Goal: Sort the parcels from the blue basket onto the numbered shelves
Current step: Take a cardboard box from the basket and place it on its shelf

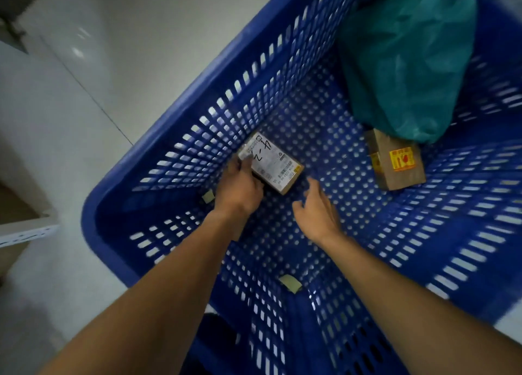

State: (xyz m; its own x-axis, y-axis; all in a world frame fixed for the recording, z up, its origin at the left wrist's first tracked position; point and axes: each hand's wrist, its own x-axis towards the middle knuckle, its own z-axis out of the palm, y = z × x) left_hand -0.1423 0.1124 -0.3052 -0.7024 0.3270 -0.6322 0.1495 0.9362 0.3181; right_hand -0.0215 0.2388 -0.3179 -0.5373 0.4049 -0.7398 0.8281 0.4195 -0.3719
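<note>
Left hand [240, 189] fingers curl around the labelled cardboard box [271, 163], marked with handwriting, on the blue basket [175, 137] floor. Right hand [317, 209] hovers spread, empty. One second cardboard box [395, 163] lies under one teal bag [406, 61].

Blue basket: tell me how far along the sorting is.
Done: the blue basket is mostly bare floor, so most parcels seem gone. In hand: the left hand grips the labelled box; the right hand is open beside it, not touching. Left: the brown box with a yellow sticker and the green bag. No numbered shelf is clearly in view.
</note>
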